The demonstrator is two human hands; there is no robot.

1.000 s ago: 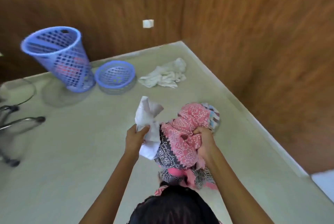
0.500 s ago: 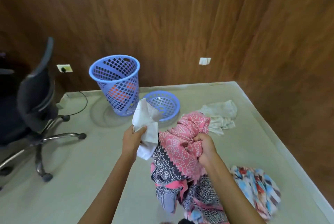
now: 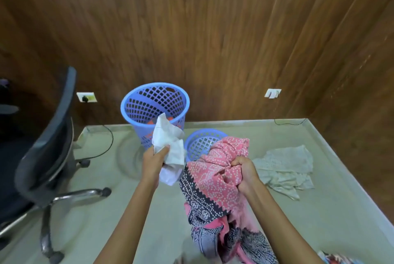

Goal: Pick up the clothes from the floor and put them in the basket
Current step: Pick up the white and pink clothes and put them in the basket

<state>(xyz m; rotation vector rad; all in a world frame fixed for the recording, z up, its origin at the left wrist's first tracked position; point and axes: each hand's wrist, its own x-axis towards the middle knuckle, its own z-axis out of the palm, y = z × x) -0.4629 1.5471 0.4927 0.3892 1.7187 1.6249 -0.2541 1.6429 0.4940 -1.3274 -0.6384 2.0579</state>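
– hands?
– apart. left hand (image 3: 154, 162) clenched around a white cloth (image 3: 170, 146), right hand (image 3: 245, 175) fisted in a pink-and-black dotted garment (image 3: 213, 185).
– basket?
– tall blue laundry basket (image 3: 124, 110) upright at 12 o'clock beyond the cloth; pale garment (image 3: 285, 170) on floor (image 3: 106, 210) at 3 o'clock.

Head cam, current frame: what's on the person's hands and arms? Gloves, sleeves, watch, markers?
Nothing worn. The left hand and right hand are bare, no gloves. The left forearm and right forearm are bare down to the frame's bottom edge: no sleeves, watch, bangles or tracking markers show. No rings visible.
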